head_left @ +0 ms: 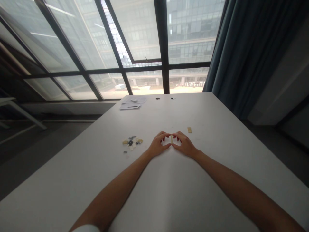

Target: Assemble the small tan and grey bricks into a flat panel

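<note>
Between my two hands is a small narrow tan piece (172,139), likely a toy building brick, standing on end to the view. My left hand (159,143) pinches it from the left, thumb at the near end and fingertips at the far end. From the other side my right hand (184,144) grips the same piece in the same way. Beyond the right hand a flat tan piece (189,130) lies on the white table (96,170). Left of my left hand sits a loose pile of small tan, white and dark grey pieces (132,142), with one grey piece (125,151) apart from it.
Papers (130,106) with a small white object (134,100) on top lie at the table's far left. Two dark round spots (157,98) mark the far edge. Windows (142,32) rise behind, and a blue curtain (236,58) hangs at right.
</note>
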Tool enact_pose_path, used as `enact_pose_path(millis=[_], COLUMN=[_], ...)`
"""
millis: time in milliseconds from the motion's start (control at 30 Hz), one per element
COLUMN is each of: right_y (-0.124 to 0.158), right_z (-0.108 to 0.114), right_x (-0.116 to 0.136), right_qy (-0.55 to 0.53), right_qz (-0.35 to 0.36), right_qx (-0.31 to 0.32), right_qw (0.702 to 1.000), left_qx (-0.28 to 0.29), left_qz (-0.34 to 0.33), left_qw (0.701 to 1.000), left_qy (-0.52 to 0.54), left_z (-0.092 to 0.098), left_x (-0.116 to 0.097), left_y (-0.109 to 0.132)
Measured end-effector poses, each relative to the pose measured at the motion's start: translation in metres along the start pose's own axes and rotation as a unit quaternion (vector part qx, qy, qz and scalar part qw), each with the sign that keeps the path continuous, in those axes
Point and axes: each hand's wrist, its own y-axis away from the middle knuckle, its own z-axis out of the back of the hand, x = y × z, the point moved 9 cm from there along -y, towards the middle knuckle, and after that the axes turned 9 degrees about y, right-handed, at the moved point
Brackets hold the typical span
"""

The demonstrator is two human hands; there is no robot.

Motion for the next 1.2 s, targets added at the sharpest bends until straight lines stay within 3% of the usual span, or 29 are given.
enact_pose_path(millis=[1200], right_y=[0.0005], right_z=[-0.0002], right_x=[-0.0021], right_qy=[0.003], right_qz=[-0.004], right_qx=[0.002], right_qw=[1.0], left_qx=[0.002], left_qz=[0.004], left_qw=[1.0], left_qy=[0.007], left_z=[-0.0007], left_x=[-0.004], left_y=[-0.0007])
